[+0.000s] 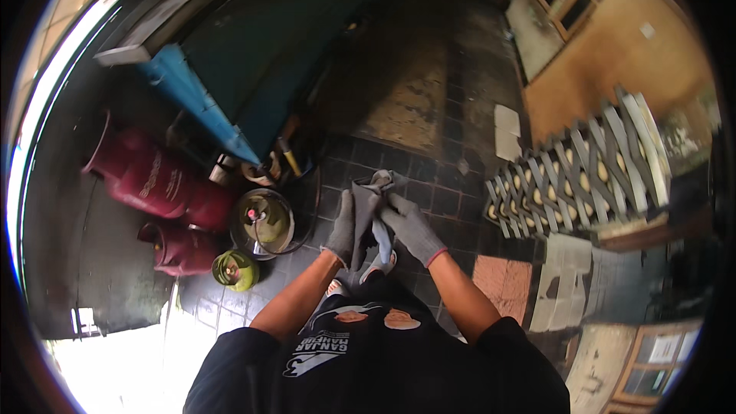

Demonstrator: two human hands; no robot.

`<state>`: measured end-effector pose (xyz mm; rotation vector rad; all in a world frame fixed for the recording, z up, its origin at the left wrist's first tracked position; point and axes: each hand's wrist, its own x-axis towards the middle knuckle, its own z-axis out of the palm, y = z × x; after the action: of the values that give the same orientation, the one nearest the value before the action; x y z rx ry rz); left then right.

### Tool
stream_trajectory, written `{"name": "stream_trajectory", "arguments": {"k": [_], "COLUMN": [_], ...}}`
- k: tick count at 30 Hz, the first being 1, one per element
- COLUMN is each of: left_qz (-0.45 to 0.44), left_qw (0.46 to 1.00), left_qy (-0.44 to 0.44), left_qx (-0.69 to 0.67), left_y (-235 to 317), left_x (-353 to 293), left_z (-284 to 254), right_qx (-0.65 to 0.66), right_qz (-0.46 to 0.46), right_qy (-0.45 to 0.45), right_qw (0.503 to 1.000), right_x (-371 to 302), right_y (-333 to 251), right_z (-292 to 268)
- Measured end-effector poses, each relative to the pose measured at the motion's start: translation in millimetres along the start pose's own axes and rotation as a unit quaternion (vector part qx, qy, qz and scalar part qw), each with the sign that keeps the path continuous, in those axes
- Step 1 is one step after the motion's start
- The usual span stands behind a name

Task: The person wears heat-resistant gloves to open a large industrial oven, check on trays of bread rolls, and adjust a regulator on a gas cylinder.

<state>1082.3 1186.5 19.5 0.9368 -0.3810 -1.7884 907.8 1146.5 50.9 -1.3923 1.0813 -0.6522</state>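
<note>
In front of my body I hold a crumpled grey cloth (pixel 366 203) between both hands. A lighter bluish part of cloth (pixel 382 239) hangs below it, over my feet. My left hand (pixel 342 228), in a grey knitted glove, is closed on the cloth's left side. On the other side my right hand (pixel 415 228), gloved alike with a reddish cuff, grips the cloth near its upper right edge. The fingertips of both hands are partly hidden in the folds.
Left stand maroon gas cylinders (pixel 157 184), a small green cylinder (pixel 236 271) and another green one (pixel 264 222) with a hose. A blue cart (pixel 192 96) is beyond them. A slatted rack (pixel 571 172) stands right, near a pinkish floor tile (pixel 502 285) and flattened cardboard (pixel 562 280).
</note>
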Motion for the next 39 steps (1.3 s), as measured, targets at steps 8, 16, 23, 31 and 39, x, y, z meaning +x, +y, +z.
{"name": "stream_trajectory", "arguments": {"k": [8, 16, 23, 31, 39], "left_qz": [0.194, 0.230, 0.310, 0.328, 0.307], "left_qw": [0.970, 0.938, 0.892, 0.916, 0.936], "left_qy": [-0.072, -0.187, 0.009, 0.009, -0.161], "left_qx": [0.126, 0.181, 0.330, 0.229, 0.062], "left_y": [-31.6, 24.0, 11.2, 78.4, 198.1], "left_x": [47.1, 51.3, 146.2, 308.3, 517.1], "left_z": [49.4, 234.4, 278.2, 289.3, 353.7], "right_qx": [-0.424, -0.368, -0.365, -0.328, -0.350], "right_qz": [-0.307, -0.316, -0.220, -0.388, -0.356], "right_qy": [0.202, 0.222, 0.227, 0.221, 0.221], "right_qw": [0.828, 0.846, 0.876, 0.832, 0.838], "right_x": [-60.9, -35.9, -27.7, 125.6, 294.7], "right_y": [78.7, 15.9, 1.1, 48.3, -18.8], "right_z": [-180.5, -266.7, -388.8, -437.3, -537.9]}}
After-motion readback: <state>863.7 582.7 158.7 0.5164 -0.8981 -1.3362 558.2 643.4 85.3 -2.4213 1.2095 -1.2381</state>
